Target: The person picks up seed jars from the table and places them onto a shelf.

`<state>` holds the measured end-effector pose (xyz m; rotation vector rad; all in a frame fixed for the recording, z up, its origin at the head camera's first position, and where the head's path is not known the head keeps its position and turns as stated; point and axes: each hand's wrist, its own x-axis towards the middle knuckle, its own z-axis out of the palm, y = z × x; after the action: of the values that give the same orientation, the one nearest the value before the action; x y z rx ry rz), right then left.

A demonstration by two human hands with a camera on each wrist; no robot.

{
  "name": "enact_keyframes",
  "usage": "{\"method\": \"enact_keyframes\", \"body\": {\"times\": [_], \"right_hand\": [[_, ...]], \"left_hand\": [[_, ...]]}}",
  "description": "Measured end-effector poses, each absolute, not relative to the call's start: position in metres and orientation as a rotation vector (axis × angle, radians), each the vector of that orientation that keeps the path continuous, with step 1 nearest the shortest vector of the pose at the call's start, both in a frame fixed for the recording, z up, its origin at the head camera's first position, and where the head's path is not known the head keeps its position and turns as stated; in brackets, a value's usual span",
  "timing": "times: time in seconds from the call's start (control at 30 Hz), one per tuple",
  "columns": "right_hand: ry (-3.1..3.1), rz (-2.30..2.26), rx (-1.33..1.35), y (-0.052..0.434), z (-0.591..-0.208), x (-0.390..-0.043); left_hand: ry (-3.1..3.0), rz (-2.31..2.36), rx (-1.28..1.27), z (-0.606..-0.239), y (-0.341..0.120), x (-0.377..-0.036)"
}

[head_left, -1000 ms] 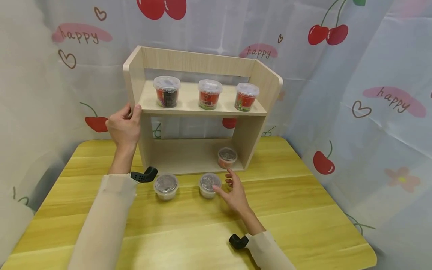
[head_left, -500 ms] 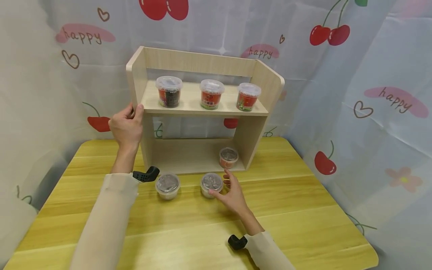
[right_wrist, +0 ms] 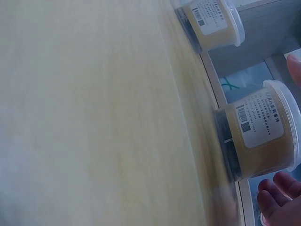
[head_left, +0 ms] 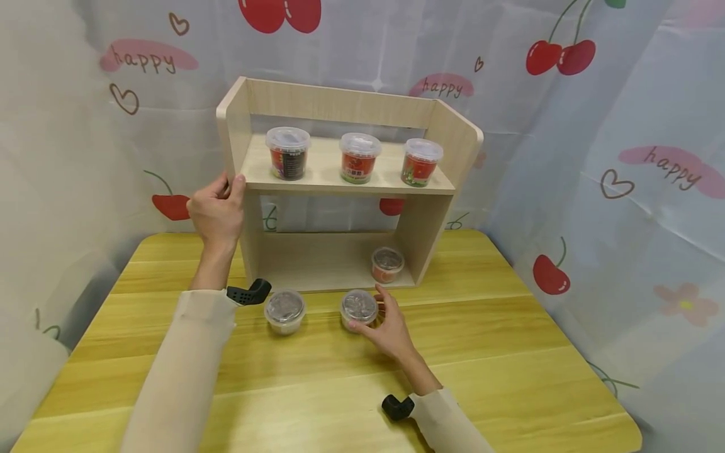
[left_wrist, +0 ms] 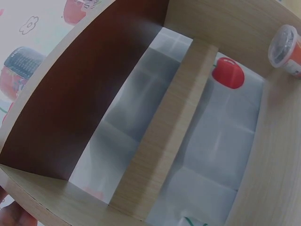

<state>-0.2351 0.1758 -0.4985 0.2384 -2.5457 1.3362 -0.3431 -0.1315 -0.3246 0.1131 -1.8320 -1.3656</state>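
Over the last second the right hand has closed in on the lidded tub that stands on the yellow table just in front of the wooden shelf unit: a second ago its fingers were spread and only pointing toward the tub, and now the thumb lies against the near side and the fingers curl round the far side, so a grip seems to be forming, though the tub has not left the table. From the right wrist camera the tub shows its pale label, with fingertips close beside it; whether they press firmly cannot be told. The hand comes in low, palm turned toward the tub, forearm lying across the table with the wrist slightly raised. The left hand has stayed where it was, thumb on the front edge of the unit's left side panel and fingers wrapped behind it, arm stretched forward and up, apparently steadying the unit. A second tub stands to the left of the gripped one, well apart from the fingers. Beyond the grip, a red-labelled tub sits on the lower board, and three more tubs stand in a row on the upper board.
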Motion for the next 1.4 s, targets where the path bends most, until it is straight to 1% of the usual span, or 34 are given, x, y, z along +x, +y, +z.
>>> {"method": "enact_keyframes", "body": {"times": [1.4], "right_hand": [[-2.618,1.317,0.233,0.1747,-0.5022,-0.2413]], "left_hand": [[-1.821,-1.348,0.089,-0.3254,-0.1325,-0.3437]]}}
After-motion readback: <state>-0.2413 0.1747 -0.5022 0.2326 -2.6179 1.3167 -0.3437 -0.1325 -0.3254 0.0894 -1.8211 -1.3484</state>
